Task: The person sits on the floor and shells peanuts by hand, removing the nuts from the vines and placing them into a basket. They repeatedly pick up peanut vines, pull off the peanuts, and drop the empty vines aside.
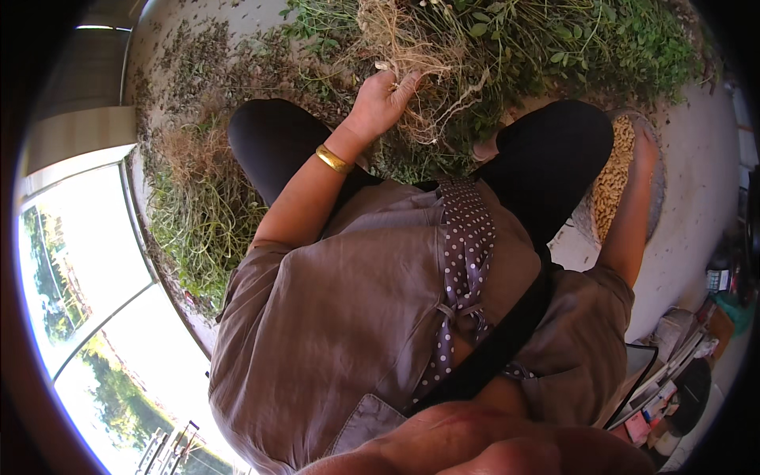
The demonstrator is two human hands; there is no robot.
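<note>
My left hand (380, 101), below a gold bangle (333, 158), grips a bunch of dry, tan plant roots (415, 53) in front of my knees. A few pale pods hang among these roots, by the fingers. Green leafy peanut plants (534, 41) lie heaped beyond. At my right side a round container (658, 196) holds many unshelled peanuts (614, 172). My right hand (644, 145) is over its outer side, at the peanuts; its fingers are blurred and partly hidden, so whether it holds any cannot be told.
A second heap of pulled plants (202, 219) lies by my left knee, beside a glazed door or window (89, 249). Leaf scraps (196, 71) litter the pale floor (700, 136). Boxes and mixed household things (671, 386) stand behind me on the right.
</note>
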